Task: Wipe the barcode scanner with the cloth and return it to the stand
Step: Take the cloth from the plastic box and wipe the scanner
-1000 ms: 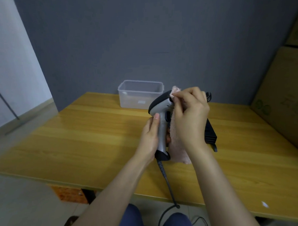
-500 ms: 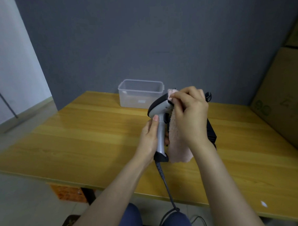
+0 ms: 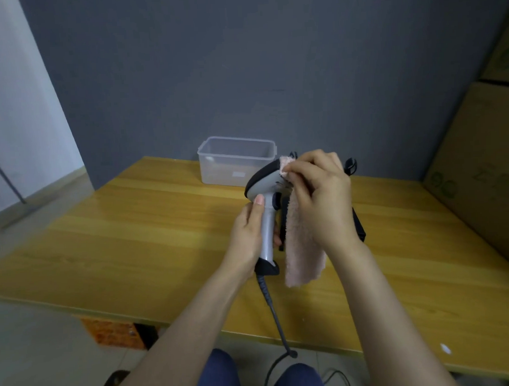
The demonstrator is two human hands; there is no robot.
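Note:
My left hand (image 3: 249,231) grips the grey handle of the barcode scanner (image 3: 264,186), holding it upright above the wooden table (image 3: 132,227). Its black-topped head points to the right. My right hand (image 3: 320,195) pinches a pale pink cloth (image 3: 302,249) against the scanner head; the rest of the cloth hangs down beside the handle. The black stand (image 3: 356,217) is mostly hidden behind my right hand, with its cradle fork (image 3: 350,165) sticking up. The scanner's cable (image 3: 273,308) runs down over the table's front edge.
A clear plastic container (image 3: 236,164) stands at the back of the table, just left of the scanner head. Cardboard boxes (image 3: 479,168) line the right side. A grey wall is behind. My knees show under the table's front edge.
My right hand and the cloth have slid a little left along the scanner head. The hanging part of the cloth has swung slightly. My left hand keeps its grip on the handle.

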